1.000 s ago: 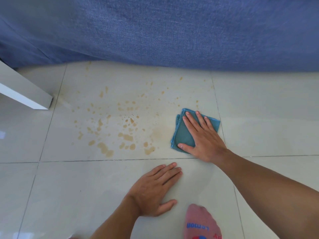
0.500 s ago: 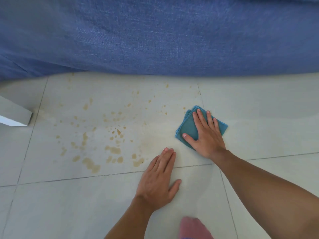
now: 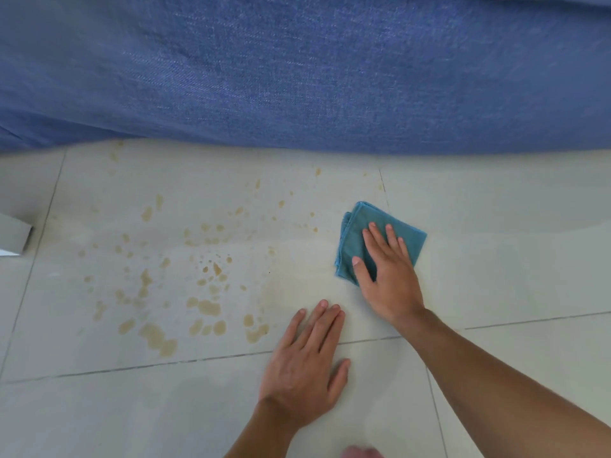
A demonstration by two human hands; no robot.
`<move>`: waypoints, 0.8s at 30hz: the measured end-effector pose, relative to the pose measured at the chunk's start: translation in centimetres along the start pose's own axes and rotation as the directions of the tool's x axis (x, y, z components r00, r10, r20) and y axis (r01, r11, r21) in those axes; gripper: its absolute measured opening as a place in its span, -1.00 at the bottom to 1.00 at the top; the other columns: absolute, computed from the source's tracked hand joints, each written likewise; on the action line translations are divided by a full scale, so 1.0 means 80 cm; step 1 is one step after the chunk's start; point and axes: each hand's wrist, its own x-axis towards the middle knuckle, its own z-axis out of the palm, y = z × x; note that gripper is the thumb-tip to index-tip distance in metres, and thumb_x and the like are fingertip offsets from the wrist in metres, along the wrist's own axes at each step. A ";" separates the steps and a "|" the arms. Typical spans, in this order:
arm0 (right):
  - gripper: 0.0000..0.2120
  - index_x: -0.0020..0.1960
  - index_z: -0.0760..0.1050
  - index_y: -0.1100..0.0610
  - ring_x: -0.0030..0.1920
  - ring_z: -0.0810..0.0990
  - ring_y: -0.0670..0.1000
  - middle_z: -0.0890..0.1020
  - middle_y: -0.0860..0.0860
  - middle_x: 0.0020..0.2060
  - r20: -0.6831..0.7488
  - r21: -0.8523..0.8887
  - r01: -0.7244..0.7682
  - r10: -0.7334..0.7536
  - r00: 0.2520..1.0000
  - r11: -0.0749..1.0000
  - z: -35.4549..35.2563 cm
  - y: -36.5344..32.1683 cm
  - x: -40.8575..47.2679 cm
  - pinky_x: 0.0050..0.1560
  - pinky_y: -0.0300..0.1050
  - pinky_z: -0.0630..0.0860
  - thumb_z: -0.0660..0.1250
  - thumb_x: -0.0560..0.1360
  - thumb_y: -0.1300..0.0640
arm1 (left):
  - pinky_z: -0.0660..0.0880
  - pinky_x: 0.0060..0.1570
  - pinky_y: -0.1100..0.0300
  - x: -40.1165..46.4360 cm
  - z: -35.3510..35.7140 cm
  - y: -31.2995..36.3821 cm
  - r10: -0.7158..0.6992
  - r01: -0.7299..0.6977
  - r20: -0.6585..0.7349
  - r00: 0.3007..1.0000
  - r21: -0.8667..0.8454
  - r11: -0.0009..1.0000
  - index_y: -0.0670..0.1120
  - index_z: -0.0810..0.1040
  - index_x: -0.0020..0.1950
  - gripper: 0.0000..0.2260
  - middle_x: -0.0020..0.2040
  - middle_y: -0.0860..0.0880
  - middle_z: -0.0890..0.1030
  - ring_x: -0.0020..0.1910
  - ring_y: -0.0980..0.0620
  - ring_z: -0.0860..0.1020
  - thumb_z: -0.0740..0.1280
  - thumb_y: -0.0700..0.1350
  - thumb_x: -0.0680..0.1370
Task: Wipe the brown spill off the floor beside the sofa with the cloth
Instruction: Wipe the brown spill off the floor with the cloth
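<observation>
Right hand (image 3: 388,279) flat on the folded teal microfibre cloth (image 3: 363,226), fingers (image 3: 377,236) spread wide and pressing it onto the pale glossy floor tiles (image 3: 496,276) — palm overhangs the cloth's near edge. Cloth sits just right of the brown spill (image 3: 205,305), close to the blue woven-fabric sofa (image 3: 297,71) but apart from it. Spill is a scatter of tan drops and blotches across one tile, biggest blobs near the grout line at its near edge; between the drops and the cloth there's a faint smeared tan patch. Left hand (image 3: 304,365) lies open, palm down on bare tile across that grout line, fingers together, holding nothing — near the right wrist, not touching it. White furniture corner (image 3: 13,236) at far left.
</observation>
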 end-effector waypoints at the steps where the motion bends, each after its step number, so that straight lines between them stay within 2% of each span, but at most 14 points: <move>1: -0.21 0.67 0.11 0.11 0.67 -0.13 0.03 0.08 -0.02 0.67 0.019 -0.023 -0.031 0.032 0.999 0.999 0.004 -0.004 0.000 0.63 -0.02 -0.23 -0.05 0.58 -0.32 | 0.11 0.50 -0.05 0.002 0.000 0.000 -0.009 0.009 0.002 1.000 -0.001 1.000 -0.19 0.33 0.56 -0.38 0.56 -0.08 0.34 0.60 -0.02 0.16 0.22 0.14 0.59; 3: -0.14 0.68 0.00 0.05 0.67 -0.17 0.06 -0.05 0.01 0.68 0.022 -0.089 -0.072 0.074 0.997 0.993 0.010 -0.008 0.007 0.64 0.03 -0.21 -0.03 0.53 -0.41 | 0.12 0.49 -0.05 0.004 -0.001 -0.002 -0.019 0.019 0.010 1.000 -0.003 1.000 -0.18 0.36 0.54 -0.39 0.55 -0.08 0.36 0.59 -0.03 0.18 0.23 0.15 0.59; 5: -0.09 0.68 -0.03 0.01 0.67 -0.17 0.10 -0.11 0.05 0.68 0.010 -0.128 -0.112 0.114 0.993 0.985 0.010 -0.011 0.018 0.64 0.10 -0.17 0.00 0.49 -0.47 | 0.13 0.49 -0.06 0.004 -0.002 -0.001 -0.016 0.016 0.019 1.000 -0.004 1.000 -0.18 0.38 0.53 -0.40 0.54 -0.08 0.37 0.59 -0.03 0.19 0.23 0.15 0.58; 11: -0.11 0.67 0.06 0.01 0.67 -0.14 0.10 0.01 0.01 0.68 0.051 -0.154 -0.021 0.029 0.998 0.988 0.001 -0.005 0.039 0.64 0.11 -0.16 0.02 0.48 -0.44 | 0.15 0.49 -0.06 0.006 -0.004 -0.001 -0.022 0.022 0.011 1.000 -0.027 0.999 -0.18 0.40 0.52 -0.40 0.53 -0.06 0.39 0.59 -0.02 0.18 0.25 0.15 0.57; 12: -0.13 0.67 0.09 0.03 0.67 -0.12 0.09 0.03 0.00 0.68 0.035 -0.155 -0.036 0.042 0.999 0.987 0.000 -0.007 0.039 0.64 0.10 -0.16 0.02 0.50 -0.41 | 0.15 0.49 -0.06 0.006 -0.004 -0.001 -0.022 0.023 0.012 1.000 -0.026 0.999 -0.18 0.40 0.52 -0.40 0.53 -0.06 0.39 0.59 -0.02 0.18 0.25 0.15 0.57; 14: -0.18 0.66 0.13 0.11 0.67 -0.06 0.11 0.10 0.02 0.67 -0.034 -0.156 -0.161 0.158 0.987 0.974 -0.002 -0.015 0.036 0.65 0.08 -0.14 0.05 0.56 -0.36 | 0.15 0.49 -0.06 0.006 -0.005 -0.001 -0.018 0.018 0.013 1.000 -0.027 0.999 -0.17 0.40 0.52 -0.40 0.53 -0.06 0.39 0.59 -0.03 0.19 0.25 0.15 0.57; 16: -0.17 0.67 0.02 0.18 0.67 -0.10 0.14 0.03 0.07 0.68 -0.012 -0.122 -0.309 0.310 0.951 0.943 0.000 -0.030 0.038 0.65 0.07 -0.17 0.07 0.61 -0.34 | 0.15 0.49 -0.06 0.006 -0.005 -0.001 -0.017 0.018 0.006 1.000 -0.025 1.000 -0.17 0.40 0.52 -0.41 0.52 -0.06 0.40 0.59 -0.02 0.19 0.24 0.15 0.58; 18: -0.13 0.67 -0.14 0.22 0.66 -0.20 0.16 -0.12 0.13 0.68 0.046 -0.131 -0.379 0.388 0.921 0.916 0.006 -0.042 0.047 0.63 0.08 -0.25 0.05 0.62 -0.32 | 0.15 0.50 -0.06 0.006 -0.005 -0.001 -0.018 0.019 0.012 1.000 -0.028 0.999 -0.17 0.40 0.52 -0.41 0.52 -0.06 0.40 0.59 -0.02 0.19 0.23 0.15 0.59; 21: -0.06 0.66 -0.20 0.26 0.66 -0.24 0.15 -0.20 0.19 0.66 0.035 -0.079 -0.443 0.447 0.894 0.893 0.010 -0.043 0.066 0.63 0.09 -0.26 0.08 0.53 -0.26 | 0.15 0.50 -0.06 0.006 -0.006 0.000 -0.019 0.020 0.022 1.000 -0.036 0.999 -0.17 0.39 0.52 -0.41 0.52 -0.06 0.39 0.60 -0.02 0.17 0.23 0.15 0.59; 24: -0.02 0.66 -0.13 0.26 0.66 -0.19 0.13 -0.14 0.20 0.66 -0.004 -0.077 -0.390 0.391 0.920 0.918 0.003 -0.031 0.088 0.63 0.06 -0.24 0.04 0.40 -0.22 | 0.16 0.50 -0.06 0.007 -0.007 0.001 -0.021 0.022 0.020 1.000 -0.049 0.999 -0.16 0.39 0.52 -0.41 0.53 -0.05 0.38 0.60 -0.01 0.16 0.24 0.14 0.58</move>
